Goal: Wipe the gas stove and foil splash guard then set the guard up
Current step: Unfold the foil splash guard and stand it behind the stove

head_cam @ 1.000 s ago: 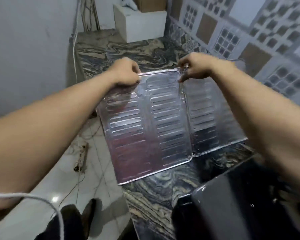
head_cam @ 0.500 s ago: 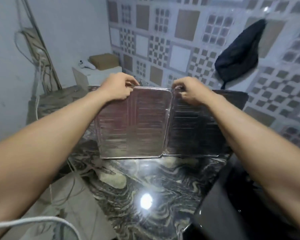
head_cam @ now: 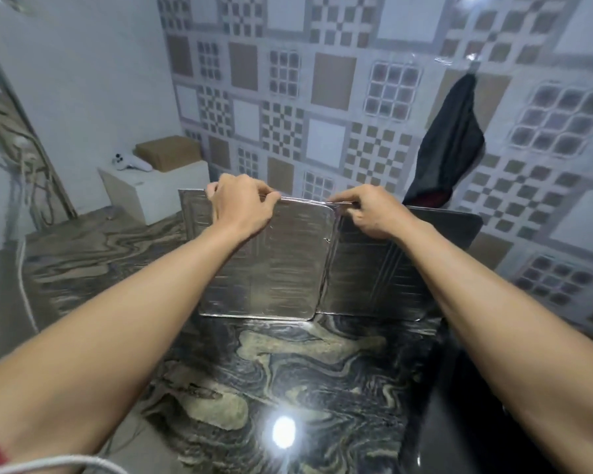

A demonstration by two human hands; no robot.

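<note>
The silver foil splash guard point(head_cam: 285, 268) stands upright on the dark marbled counter point(head_cam: 298, 364), its hinged panels spread in front of the tiled wall. My left hand point(head_cam: 240, 206) pinches the top edge of the middle panel. My right hand point(head_cam: 370, 208) grips the top edge at the fold to the darker right panel. The guard's bottom edge rests on the counter. The black gas stove point(head_cam: 476, 415) shows only as a dark glossy edge at the lower right, partly behind my right forearm.
A dark cloth point(head_cam: 449, 145) hangs on the tiled wall at the right. A white box point(head_cam: 151, 189) with a brown box point(head_cam: 168, 152) and a white controller point(head_cam: 131, 164) on it sits at the back left. Cables hang at the left wall.
The guard went from tilted flat over the counter's left edge to standing upright on the counter by the tiled wall. Both hands kept their hold on its top edge.
</note>
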